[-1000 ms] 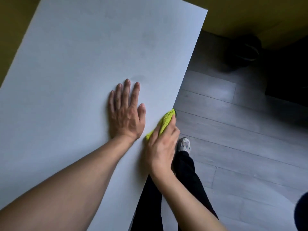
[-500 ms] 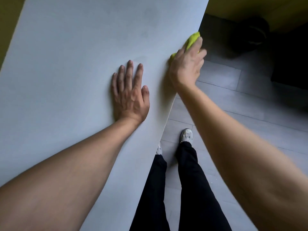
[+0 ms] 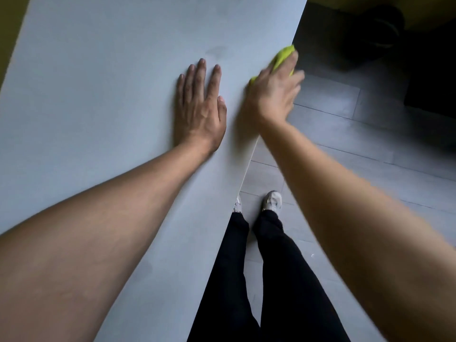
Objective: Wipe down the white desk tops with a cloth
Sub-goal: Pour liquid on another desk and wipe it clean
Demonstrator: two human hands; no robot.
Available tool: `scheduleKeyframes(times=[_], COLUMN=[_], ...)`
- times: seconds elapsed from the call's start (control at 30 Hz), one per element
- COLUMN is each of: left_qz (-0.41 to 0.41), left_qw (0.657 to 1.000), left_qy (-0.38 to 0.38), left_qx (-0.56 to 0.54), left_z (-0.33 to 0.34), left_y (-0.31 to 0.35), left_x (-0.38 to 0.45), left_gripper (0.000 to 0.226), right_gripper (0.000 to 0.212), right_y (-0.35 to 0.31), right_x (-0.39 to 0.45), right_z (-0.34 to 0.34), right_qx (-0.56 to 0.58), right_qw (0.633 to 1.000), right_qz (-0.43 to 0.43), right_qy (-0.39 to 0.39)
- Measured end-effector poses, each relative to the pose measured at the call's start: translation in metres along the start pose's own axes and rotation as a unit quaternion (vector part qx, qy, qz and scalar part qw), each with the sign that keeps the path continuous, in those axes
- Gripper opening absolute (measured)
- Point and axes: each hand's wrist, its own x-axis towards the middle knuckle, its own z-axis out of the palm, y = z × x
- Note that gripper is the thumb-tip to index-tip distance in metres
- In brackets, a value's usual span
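At the left of the view, the white surface ran bare and pale toward the far end, with no streaks or moisture plain enough to show which parts had been wiped. The left hand lay flat on it near the middle, fingers straight and together, palm down, holding nothing; it appeared to serve as a brace. A faint grey smudge sat just beyond its fingertips, so that patch was judged not yet cleaned.

Further right, the right hand pressed the yellow-green cloth against the surface's right-hand edge, the cloth bunched under the fingers and showing beyond them. The hand was blurred, so the exact form of the grip could not be settled; the fingers seemed to be curled over the cloth rather than laid flat.

Right of the edge lay grey plank floor, the person's dark trousers and pale shoes below.

Judgement: edge wiping was in hand. The smudge, the broad left expanse and any further desk tops remained to be done, as far as could be shown.
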Motion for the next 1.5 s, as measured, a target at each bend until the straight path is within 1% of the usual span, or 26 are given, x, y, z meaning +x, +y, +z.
scheduleKeyframes(times=[0.07, 0.13, 0.27, 0.37, 0.43, 0.57, 0.63, 0.7, 0.8, 0.93, 1.0, 1.1, 1.2, 1.3, 1.4, 1.43, 1.5], left_qz=[0.010, 0.010, -0.020, -0.040, -0.032, -0.023, -0.021, -0.017, -0.016, -0.014, -0.013, -0.015, -0.016, -0.016, -0.012, -0.011, -0.012], left_qw=[1.000, 1.000, 1.000, 0.999, 0.999, 0.999, 0.999, 0.999, 0.999, 1.000, 1.000, 1.000, 1.000, 0.999, 0.999, 0.999, 0.999], left_qy=[0.005, 0.004, -0.017, -0.028, -0.033, -0.025, -0.018, -0.015, -0.008, 0.001, 0.002, 0.005, 0.005, 0.007, 0.016, 0.016, 0.017], left_qx=[-0.002, -0.002, 0.002, 0.018, 0.026, 0.031, 0.030, 0.031, 0.030, 0.018, 0.015, 0.016, 0.023, 0.030, 0.037, 0.038, 0.043], left_z=[-0.003, -0.008, -0.026, -0.037, -0.040, -0.038, -0.036, -0.034, -0.034, -0.033, -0.032, -0.032, -0.031, -0.031, -0.030, -0.030, -0.031], left_y=[-0.005, -0.010, -0.021, -0.032, -0.039, -0.045, -0.046, -0.047, -0.048, -0.047, -0.046, -0.046, -0.046, -0.046, -0.046, -0.046, -0.045], left_x=[-0.026, -0.068, -0.163, -0.220, -0.238, -0.242, -0.242, -0.243, -0.242, -0.242, -0.242, -0.242, -0.243, -0.243, -0.244, -0.244, -0.243], left_gripper=[0.058, 0.057, 0.058, 0.059, 0.059, 0.061, 0.061, 0.061, 0.061, 0.061, 0.062, 0.062, 0.062, 0.062, 0.062, 0.062, 0.062], right_gripper=[0.059, 0.057, 0.055, 0.056, 0.060, 0.068, 0.069, 0.069, 0.068, 0.067, 0.064, 0.059, 0.063, 0.068, 0.069, 0.071, 0.071], right_y=[-0.011, -0.012, -0.009, -0.003, 0.015, 0.079, 0.109, 0.124, 0.116, 0.078, 0.055, 0.039, 0.058, 0.110, 0.154, 0.160, 0.154], right_x=[0.022, 0.028, 0.027, 0.007, -0.029, -0.147, -0.204, -0.235, -0.223, -0.148, -0.105, -0.074, -0.105, -0.189, -0.273, -0.284, -0.280], right_z=[0.001, 0.004, 0.001, -0.006, -0.004, 0.002, 0.001, -0.001, -0.001, -0.001, 0.000, 0.002, 0.000, 0.003, 0.002, 0.001, 0.000], right_qx=[-0.018, -0.031, -0.042, -0.029, -0.017, 0.014, 0.013, 0.002, 0.004, 0.010, 0.000, -0.010, 0.006, 0.058, 0.061, 0.056, 0.059], right_qw=[1.000, 0.999, 0.999, 0.999, 0.999, 0.999, 0.997, 0.996, 0.997, 0.998, 1.000, 1.000, 0.999, 0.995, 0.992, 0.992, 0.993], right_qz=[-0.004, -0.005, -0.015, -0.024, -0.031, -0.048, -0.062, -0.060, -0.053, -0.032, -0.018, -0.005, -0.031, -0.061, -0.092, -0.087, -0.069], right_qy=[0.019, 0.028, 0.029, 0.015, 0.006, -0.021, -0.043, -0.060, -0.058, -0.046, -0.018, -0.001, -0.018, -0.044, -0.065, -0.073, -0.078])
